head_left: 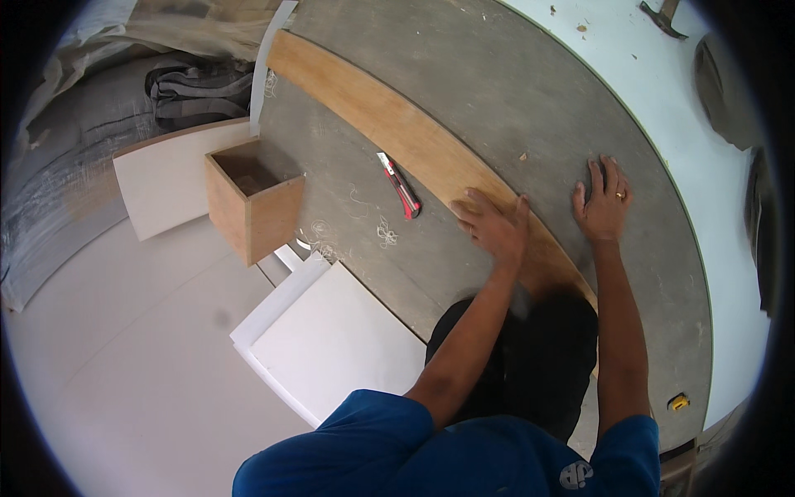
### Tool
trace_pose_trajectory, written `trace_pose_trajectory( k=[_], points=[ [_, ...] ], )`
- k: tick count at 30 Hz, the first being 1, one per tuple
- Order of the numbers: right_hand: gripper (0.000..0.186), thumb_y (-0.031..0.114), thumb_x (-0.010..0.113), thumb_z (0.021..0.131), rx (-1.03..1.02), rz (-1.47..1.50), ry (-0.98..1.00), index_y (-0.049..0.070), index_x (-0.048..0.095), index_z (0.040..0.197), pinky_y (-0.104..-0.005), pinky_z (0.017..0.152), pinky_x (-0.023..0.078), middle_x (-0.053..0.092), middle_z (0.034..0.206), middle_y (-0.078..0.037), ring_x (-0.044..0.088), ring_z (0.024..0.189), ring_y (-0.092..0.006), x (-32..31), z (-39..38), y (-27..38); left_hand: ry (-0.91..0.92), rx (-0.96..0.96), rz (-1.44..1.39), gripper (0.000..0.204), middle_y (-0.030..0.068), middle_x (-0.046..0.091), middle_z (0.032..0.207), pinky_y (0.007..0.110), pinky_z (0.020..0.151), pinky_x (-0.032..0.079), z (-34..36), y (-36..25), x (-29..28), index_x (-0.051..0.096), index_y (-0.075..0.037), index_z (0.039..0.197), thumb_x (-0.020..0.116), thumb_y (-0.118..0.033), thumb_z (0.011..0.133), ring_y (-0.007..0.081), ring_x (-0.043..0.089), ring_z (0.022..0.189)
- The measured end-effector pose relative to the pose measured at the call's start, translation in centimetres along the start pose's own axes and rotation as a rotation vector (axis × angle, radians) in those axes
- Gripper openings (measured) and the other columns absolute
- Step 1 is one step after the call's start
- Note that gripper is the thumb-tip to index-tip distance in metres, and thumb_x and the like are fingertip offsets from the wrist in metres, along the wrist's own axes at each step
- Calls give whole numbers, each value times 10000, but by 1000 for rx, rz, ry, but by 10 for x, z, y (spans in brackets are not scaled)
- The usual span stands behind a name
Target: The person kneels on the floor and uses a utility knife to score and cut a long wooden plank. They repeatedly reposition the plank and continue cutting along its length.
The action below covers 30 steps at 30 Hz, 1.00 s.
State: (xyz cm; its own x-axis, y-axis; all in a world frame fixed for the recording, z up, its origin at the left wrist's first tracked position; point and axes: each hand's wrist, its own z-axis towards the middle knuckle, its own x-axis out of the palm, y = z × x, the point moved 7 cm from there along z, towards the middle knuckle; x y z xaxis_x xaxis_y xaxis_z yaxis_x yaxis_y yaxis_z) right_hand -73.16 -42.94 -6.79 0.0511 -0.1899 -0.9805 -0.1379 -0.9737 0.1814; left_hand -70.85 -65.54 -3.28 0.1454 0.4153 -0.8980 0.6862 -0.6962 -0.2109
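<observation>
A long wooden board (389,124) runs diagonally across the grey work surface (331,174), from the far left down to my knees. My left hand (497,228) rests on the board, its fingers spread over the wood. To the right of the board, my right hand (606,203) lies flat on the grey surface with fingers stretched out, holding nothing. A red utility knife (401,187) with its pale blade end pointing away lies left of the board, apart from both hands.
An open wooden box (273,214) stands at the left beside a white panel (170,174). White boards (331,348) lie near my left arm. Curly shavings (387,233) litter the surface. A hammer (662,18) is at the far right, a yellow tape measure (679,402) at the near right.
</observation>
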Motion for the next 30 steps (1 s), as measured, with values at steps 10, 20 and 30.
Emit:
trace_pose_trajectory(
  k=[10, 20, 30],
  points=[
    [488, 349, 553, 940, -13, 11, -52, 155, 530, 1387, -492, 1156, 241, 427, 1496, -77, 354, 1421, -262, 6, -1, -4, -13, -10, -7, 1070, 365, 85, 1563, 640, 1112, 279, -2, 0, 5, 241, -3, 1543, 770, -529, 776, 598, 177, 1405],
    [526, 312, 587, 907, -54, 57, -69, 116, 517, 1390, -530, 1139, 268, 446, 1476, -124, 357, 1418, -318, 7, 3, 9, -323, 364, -125, 879, 339, 200, 1532, 697, 1082, 216, 131, 22, -53, 252, 34, 1513, 584, -519, 915, 524, 164, 1441],
    [516, 329, 568, 937, -123, 4, -131, 105, 474, 1392, -554, 1104, 292, 406, 1495, -139, 365, 1413, -339, 16, -1, 2, -182, 3, 170, 853, 280, 158, 1586, 637, 1150, 95, 166, -22, -37, 221, -21, 1551, 509, -539, 937, 490, 26, 1486]
  ],
)
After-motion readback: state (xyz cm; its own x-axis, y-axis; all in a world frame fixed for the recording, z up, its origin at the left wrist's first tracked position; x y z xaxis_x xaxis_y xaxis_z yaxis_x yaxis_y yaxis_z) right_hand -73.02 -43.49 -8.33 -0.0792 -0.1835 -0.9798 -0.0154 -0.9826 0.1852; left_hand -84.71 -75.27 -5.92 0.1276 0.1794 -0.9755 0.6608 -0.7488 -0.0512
